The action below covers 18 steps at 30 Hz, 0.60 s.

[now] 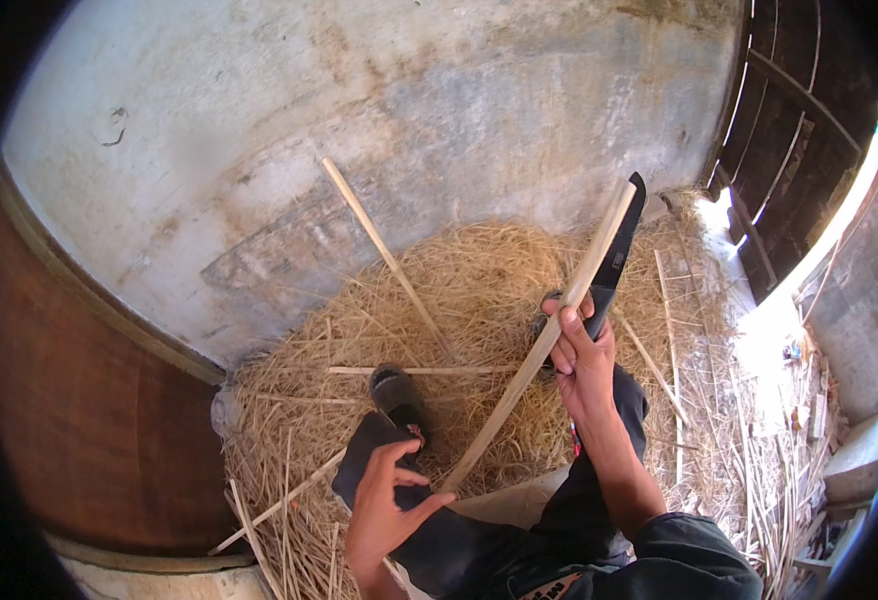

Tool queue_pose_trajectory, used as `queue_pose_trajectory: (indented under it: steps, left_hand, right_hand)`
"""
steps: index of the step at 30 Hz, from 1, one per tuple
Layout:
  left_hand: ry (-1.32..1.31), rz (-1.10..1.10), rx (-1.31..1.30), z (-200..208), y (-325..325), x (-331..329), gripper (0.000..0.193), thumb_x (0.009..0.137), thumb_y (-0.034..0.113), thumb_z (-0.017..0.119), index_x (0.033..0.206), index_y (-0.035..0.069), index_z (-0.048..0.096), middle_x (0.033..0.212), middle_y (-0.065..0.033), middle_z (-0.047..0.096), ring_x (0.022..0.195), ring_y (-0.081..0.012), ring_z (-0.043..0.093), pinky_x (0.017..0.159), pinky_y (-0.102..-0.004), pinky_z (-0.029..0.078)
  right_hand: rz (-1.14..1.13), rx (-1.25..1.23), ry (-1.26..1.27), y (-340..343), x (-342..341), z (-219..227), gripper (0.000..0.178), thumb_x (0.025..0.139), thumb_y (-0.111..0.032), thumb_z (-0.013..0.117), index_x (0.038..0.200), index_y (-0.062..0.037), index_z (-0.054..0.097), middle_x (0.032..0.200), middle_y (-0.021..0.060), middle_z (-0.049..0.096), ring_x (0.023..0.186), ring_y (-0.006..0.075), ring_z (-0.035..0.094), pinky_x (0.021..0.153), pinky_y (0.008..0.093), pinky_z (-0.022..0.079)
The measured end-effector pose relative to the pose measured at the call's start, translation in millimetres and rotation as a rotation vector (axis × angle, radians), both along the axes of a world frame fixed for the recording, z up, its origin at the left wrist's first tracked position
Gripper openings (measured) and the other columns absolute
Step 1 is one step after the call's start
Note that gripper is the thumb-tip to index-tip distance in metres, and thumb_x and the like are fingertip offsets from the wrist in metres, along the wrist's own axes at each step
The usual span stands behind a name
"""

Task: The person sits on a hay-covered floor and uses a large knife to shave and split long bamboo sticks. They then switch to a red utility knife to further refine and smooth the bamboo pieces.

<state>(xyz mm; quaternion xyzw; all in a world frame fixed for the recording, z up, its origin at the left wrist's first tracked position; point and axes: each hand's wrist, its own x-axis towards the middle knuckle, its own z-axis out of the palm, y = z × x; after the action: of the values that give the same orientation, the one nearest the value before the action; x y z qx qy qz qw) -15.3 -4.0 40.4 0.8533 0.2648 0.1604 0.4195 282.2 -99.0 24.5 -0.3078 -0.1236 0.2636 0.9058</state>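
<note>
My right hand (587, 355) is closed around the handle of a black-bladed knife (620, 245) and the upper part of a long, pale bamboo strip (519, 385). The blade points up and away, lying close alongside the strip's far end. The strip slants down to the left across my lap. At its lower end is my left hand (391, 508), fingers apart and bent, with the thumb tip at the strip and no grip around it. My dark-clad legs are bent beneath, and one dark shoe (397, 393) shows among the shavings.
Curly straw-coloured shavings (479, 265) cover the floor. Another pale strip (374, 235) leans against the stained wall (289, 120). Several loose strips lie around, with more at the right (759, 500). A brown panel (109, 400) stands left; dark wooden boards (789, 150) stand at upper right.
</note>
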Motion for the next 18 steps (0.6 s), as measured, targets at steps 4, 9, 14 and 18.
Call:
queue_pose_trajectory:
  steps: [4,9,14,18]
  left_hand:
    - [-0.058,-0.031,0.185,-14,-21,43,0.082,0.082,0.033,0.091,0.146,0.003,0.047,0.137,-0.0208,0.058,0.114,-0.0287,0.069,0.092,-0.0382,0.057]
    - [-0.063,0.058,-0.206,-47,-34,68,0.037,0.11,0.034,0.058,0.12,0.0,0.063,0.08,-0.0117,0.061,0.068,-0.0178,0.057,0.064,-0.0357,0.048]
    - [-0.232,0.082,-0.315,-46,-37,71,0.043,0.116,0.037,0.04,0.1,0.004,0.062,0.064,-0.0004,0.041,0.056,-0.0085,0.032,0.053,-0.034,0.029]
    - [-0.263,0.162,-0.286,-45,-36,69,0.043,0.116,0.036,0.039,0.095,0.005,0.059,0.063,0.0001,0.04,0.055,-0.0076,0.03,0.052,-0.0342,0.026]
  right_hand:
    - [0.008,0.028,0.001,2,-19,10,0.024,0.103,-0.011,0.069,0.106,-0.016,0.046,0.117,0.0173,0.069,0.052,0.0012,0.038,0.046,0.0179,0.035]
    - [0.037,-0.084,-0.103,-7,-22,23,0.016,0.109,-0.023,0.059,0.108,-0.0128,0.046,0.117,0.0158,0.068,0.051,0.0023,0.038,0.045,0.0198,0.035]
    - [-0.144,-0.391,-0.505,-30,11,-15,0.046,0.114,-0.049,0.037,0.109,-0.006,0.053,0.101,0.0089,0.072,0.05,0.0054,0.04,0.045,0.024,0.035]
    - [-0.289,-0.645,-1.093,-52,24,-30,0.038,0.106,-0.041,0.06,0.105,-0.0033,0.061,0.08,0.0102,0.069,0.056,0.0206,0.061,0.053,0.0322,0.047]
